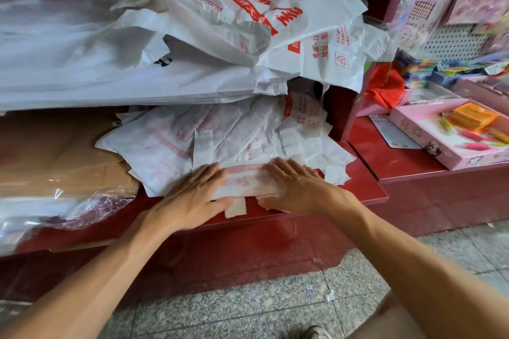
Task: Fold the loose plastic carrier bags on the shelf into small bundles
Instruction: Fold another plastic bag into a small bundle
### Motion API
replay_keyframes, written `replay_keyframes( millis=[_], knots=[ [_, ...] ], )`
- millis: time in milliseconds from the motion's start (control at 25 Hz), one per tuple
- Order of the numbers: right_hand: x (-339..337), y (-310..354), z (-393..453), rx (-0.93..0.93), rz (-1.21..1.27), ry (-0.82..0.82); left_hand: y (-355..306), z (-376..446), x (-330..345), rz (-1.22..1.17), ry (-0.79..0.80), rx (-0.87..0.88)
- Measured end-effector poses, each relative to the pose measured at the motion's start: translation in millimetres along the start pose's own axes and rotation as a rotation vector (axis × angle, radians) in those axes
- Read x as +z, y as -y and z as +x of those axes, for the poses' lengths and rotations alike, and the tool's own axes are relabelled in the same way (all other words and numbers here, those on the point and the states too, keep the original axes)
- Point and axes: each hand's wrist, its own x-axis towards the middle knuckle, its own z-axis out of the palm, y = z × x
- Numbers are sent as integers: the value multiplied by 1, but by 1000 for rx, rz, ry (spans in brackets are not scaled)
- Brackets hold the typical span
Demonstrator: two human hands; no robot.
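The folded bag (245, 183) lies at the front edge of the red shelf (366, 195), its long axis running left to right. The left hand (192, 195) and right hand (297, 187) press its ends, fingers (286, 166) straight and released, grasping nothing.

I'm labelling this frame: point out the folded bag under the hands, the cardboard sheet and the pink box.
folded bag (245, 181), head view, exposed middle between the hands.
cardboard sheet (55, 146), head view, flat top.
pink box (429, 143), head view, front wall.
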Motion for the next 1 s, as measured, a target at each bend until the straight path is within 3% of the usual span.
replay_keyframes(
  millis=[120, 280, 480, 680, 880, 1000],
  knots=[
    [-14, -27, -4, 65, 114, -22, 3, -3, -7, -70, -136, -40],
    [-17, -44, -2, 54, 276, -343, 7, -1, -12, -404, -239, -155],
    [-22, -47, -5, 141, 853, -576, 25, 6, -14, -871, -471, -309],
    [-24, -41, -2, 212, 1018, -460, 30, 8, -8, -936, -479, -406],
    [-24, -42, 2, 260, 1145, -508, 24, 8, -5, -930, -456, -465],
    [-24, -49, 1, 232, 922, -365, 23, 7, -14, -902, -424, -520]
  ],
)
